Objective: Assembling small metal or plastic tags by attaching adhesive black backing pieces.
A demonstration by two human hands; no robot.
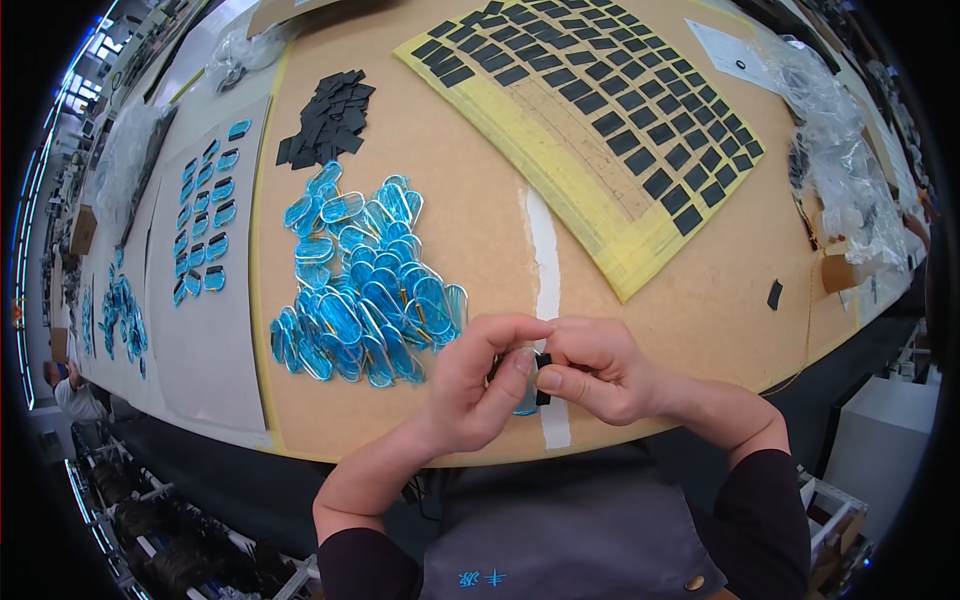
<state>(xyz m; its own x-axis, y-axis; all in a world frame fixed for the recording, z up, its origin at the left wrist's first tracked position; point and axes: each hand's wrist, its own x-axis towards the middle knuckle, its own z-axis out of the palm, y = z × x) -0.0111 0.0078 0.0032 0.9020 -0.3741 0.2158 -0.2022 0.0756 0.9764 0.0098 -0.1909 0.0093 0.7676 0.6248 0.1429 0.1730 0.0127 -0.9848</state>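
My left hand [480, 378] and my right hand [603, 372] meet over the near edge of the table. The left fingers are closed on a small blue oval piece [526, 404], most of it hidden by the hand. Pinched in my right thumb and fingers is a black rectangular patch [544, 380], held against the side of the oval piece. Just left of my hands lies a large heap of blue oval pieces [375, 285] with pale, shiny rims. Beyond that heap rests a pile of loose black patches [330, 118].
A yellow-edged board [600, 235] carries rows of black patches at the far right. A grey sheet [215, 350] at left holds rows of blue ovals with black patches. One stray black patch [775, 293], crumpled clear plastic [815, 110] and a tape roll [838, 272] lie right.
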